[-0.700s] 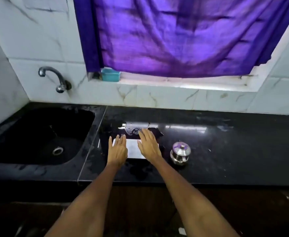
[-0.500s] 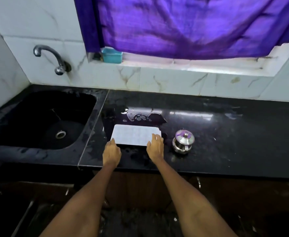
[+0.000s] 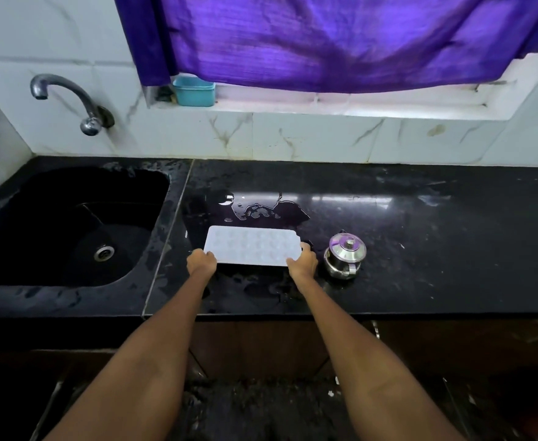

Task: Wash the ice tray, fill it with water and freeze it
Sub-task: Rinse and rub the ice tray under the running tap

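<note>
Ice tray [image 3: 252,246], white, sits flat on the wet black counter [image 3: 420,249], between the sink [image 3: 70,224] and a small steel pot [image 3: 344,253]; the left hand [image 3: 201,261] and right hand [image 3: 303,261] curl their fingers round its near corners, gripping it

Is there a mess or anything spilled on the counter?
Yes. A puddle of water lies on the black counter just behind the white ice tray, and more wet patches show in front of it. Nothing looks broken or tipped over.
</note>
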